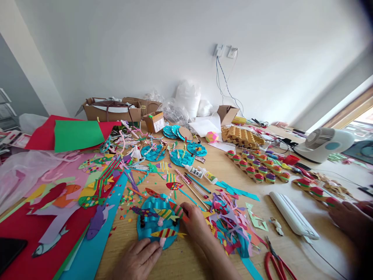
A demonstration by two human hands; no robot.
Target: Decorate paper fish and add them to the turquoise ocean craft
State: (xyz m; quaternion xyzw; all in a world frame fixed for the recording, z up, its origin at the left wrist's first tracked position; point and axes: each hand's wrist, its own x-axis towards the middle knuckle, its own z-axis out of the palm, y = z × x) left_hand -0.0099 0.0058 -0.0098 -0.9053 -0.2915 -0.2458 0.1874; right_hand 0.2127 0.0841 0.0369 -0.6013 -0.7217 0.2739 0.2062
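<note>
Just ahead of the left hand point(141, 256) (fingers loosely spread), the blue disc point(142, 234) looks well along: several paper fish point(165, 233) on. Right hand point(194, 221) curled beside it, can't tell if pinching; purple fish point(97, 222), further left, still off.

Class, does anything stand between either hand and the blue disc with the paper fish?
Nothing visible does: the left hand rests at the near edge of the blue disc, and the right hand is at its right side.

White wall point(145, 50), wooden table point(227, 167), likely window point(361, 126).
</note>
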